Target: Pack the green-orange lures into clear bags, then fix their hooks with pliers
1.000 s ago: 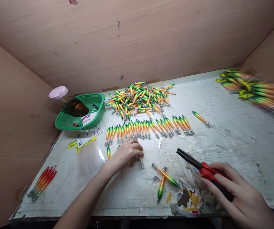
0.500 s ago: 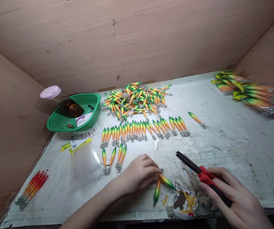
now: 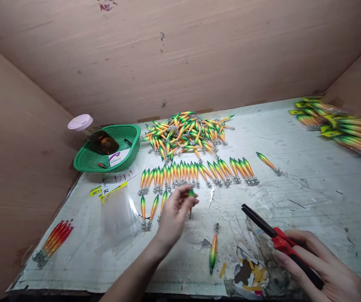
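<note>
My left hand (image 3: 175, 207) is closed around a squid jig (image 3: 191, 193) above the table, left of centre. The jig's green tip shows between the fingers, with its hooks hanging below; the hand hides most of its body. In my right hand (image 3: 321, 260) are red-and-black pliers (image 3: 282, 241), their long dark jaws pointing up and left. Between the hands a loose squid jig (image 3: 213, 251) lies with its hooks away from me. Beyond my left hand runs a row of green-and-orange squid jigs (image 3: 183, 174), and a few others (image 3: 143, 207) lie just left of it.
A heap of squid jigs (image 3: 186, 130) lies at the back. Bagged jigs (image 3: 350, 130) fill the right rear. At left are a green basket (image 3: 133, 157), clear packaging bags (image 3: 119, 216) and red jigs (image 3: 56, 239). One jig (image 3: 266, 161) lies apart. Wooden panels (image 3: 180, 63) enclose the table.
My left hand has lifted one squid jig from the near pair and carried it up and left towards the others; one jig stays behind. My right hand still holds the pliers. The view has shifted slightly.
</note>
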A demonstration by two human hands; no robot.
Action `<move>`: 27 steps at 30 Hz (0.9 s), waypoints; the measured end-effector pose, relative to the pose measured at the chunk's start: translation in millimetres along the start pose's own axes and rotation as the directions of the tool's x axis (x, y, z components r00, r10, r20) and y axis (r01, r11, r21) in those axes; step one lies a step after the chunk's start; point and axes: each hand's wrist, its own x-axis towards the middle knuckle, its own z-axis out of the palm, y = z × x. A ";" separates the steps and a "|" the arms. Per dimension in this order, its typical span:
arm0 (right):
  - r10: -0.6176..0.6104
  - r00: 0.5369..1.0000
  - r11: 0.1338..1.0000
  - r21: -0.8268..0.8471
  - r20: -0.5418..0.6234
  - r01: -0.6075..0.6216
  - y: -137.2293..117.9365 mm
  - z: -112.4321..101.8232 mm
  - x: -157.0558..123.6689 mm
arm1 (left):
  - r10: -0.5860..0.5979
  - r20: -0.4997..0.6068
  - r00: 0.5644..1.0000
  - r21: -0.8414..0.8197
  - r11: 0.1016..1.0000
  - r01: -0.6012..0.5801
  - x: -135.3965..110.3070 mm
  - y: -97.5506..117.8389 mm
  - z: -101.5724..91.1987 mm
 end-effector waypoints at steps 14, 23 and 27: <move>0.062 0.908 0.899 0.371 0.414 -0.231 -55.9 -3.8 23.1 | -0.331 0.245 0.911 -0.637 0.654 0.408 -17.0 40.6 -6.1; 0.108 0.904 0.900 0.346 0.413 -0.265 -55.1 -4.0 19.6 | -0.321 0.255 0.912 -0.579 0.705 0.410 -17.8 41.6 -5.1; 0.099 0.895 0.892 0.361 0.434 -0.273 -55.9 -5.1 20.7 | -0.325 0.251 0.912 -0.547 0.730 0.411 -16.9 40.7 -4.2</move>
